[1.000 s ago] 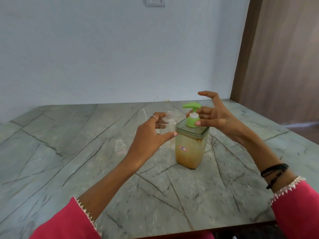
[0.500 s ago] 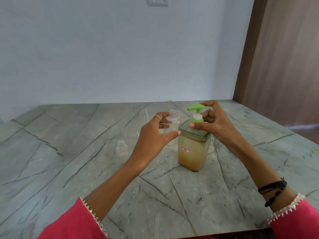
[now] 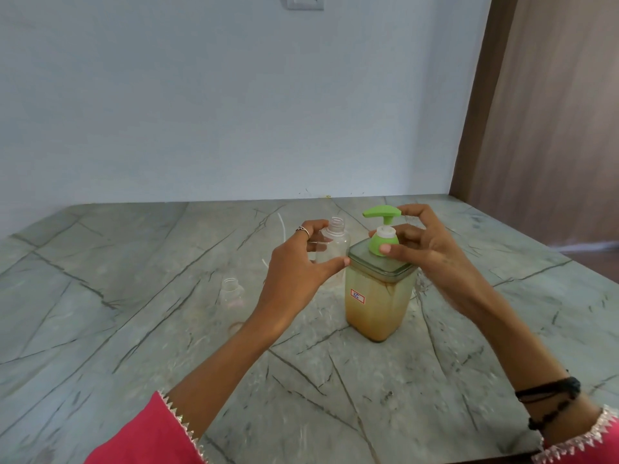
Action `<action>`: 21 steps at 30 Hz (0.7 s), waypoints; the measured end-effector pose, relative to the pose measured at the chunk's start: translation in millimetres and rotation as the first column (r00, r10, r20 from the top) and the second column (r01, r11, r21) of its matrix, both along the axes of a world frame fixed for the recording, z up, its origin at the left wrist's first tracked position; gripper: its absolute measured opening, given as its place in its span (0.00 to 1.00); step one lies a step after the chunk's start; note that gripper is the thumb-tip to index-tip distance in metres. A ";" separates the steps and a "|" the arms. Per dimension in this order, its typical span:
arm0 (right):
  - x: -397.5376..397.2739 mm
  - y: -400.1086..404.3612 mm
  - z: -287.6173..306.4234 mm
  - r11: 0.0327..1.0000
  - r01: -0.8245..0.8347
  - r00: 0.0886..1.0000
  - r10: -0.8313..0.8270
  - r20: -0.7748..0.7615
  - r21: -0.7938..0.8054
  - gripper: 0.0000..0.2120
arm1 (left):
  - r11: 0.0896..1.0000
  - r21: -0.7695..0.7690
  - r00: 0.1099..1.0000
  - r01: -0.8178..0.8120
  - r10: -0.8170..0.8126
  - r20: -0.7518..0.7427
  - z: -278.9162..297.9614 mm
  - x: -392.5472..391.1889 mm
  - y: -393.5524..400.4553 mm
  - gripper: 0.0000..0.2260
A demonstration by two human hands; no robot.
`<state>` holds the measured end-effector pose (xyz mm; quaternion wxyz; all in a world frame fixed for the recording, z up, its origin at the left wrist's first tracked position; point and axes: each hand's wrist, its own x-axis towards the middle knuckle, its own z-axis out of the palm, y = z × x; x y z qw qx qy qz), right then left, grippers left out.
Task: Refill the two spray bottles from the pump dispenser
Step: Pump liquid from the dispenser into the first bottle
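A square clear pump dispenser [image 3: 378,303] with tan liquid and a green pump head [image 3: 382,213] stands mid-table. My left hand [image 3: 298,272] grips an uncapped clear spray bottle [image 3: 335,244] just left of the dispenser, its open neck below the nozzle's tip. My right hand [image 3: 432,252] curls round the green pump collar, thumb on its front, index finger touching the back of the pump head. A second, smaller uncapped clear bottle [image 3: 232,293] stands alone further left.
Thin white dip tubes [image 3: 282,226] lie on the grey marble table [image 3: 134,329] behind my left hand. A pale wall runs along the table's far edge. A brown wooden panel [image 3: 552,128] rises at the right.
My right hand came down from above the pump and closed round the green collar and pump head. My left hand kept the bottle beside the dispenser.
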<state>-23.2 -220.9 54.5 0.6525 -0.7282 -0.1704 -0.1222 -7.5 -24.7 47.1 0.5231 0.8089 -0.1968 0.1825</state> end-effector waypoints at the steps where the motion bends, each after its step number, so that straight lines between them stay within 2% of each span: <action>1: 1.2 2.5 -1.9 0.998 0.057 0.998 -0.057 0.010 0.005 0.25 | 1.000 -0.005 1.000 -0.005 0.005 -0.002 -0.5 0.1 -0.2 0.23; 5: 4.1 13.5 -3.0 0.960 0.250 0.968 -0.248 0.028 -0.123 0.28 | 1.000 -0.011 1.000 -0.021 0.021 -0.010 -3.1 2.6 -1.3 0.24; 8: 1.3 11.2 -0.4 0.958 0.178 0.983 -0.181 0.009 -0.225 0.29 | 1.000 -0.011 1.000 -0.020 0.020 -0.023 -4.7 3.7 -1.3 0.24; 10: -1.7 5.5 1.9 0.987 0.025 0.998 -0.033 -0.052 -0.159 0.27 | 1.000 -0.014 0.999 -0.020 0.019 -0.030 -4.5 3.4 -1.3 0.24; 12: -2.5 0.0 2.4 0.996 -0.060 0.996 0.056 -0.068 -0.059 0.25 | 1.000 -0.019 0.999 -0.021 0.020 -0.031 -4.2 3.3 -1.5 0.24; 18: 1.3 -1.9 0.2 0.999 -0.043 0.998 0.044 -0.043 0.025 0.26 | 1.000 -0.028 1.000 -0.008 0.007 -0.031 -4.2 3.3 -1.6 0.23; 21: 1.7 -1.0 0.1 1.000 -0.015 1.000 0.015 -0.028 0.021 0.23 | 1.000 -0.027 1.000 0.001 -0.002 -0.029 -2.9 3.1 -1.3 0.23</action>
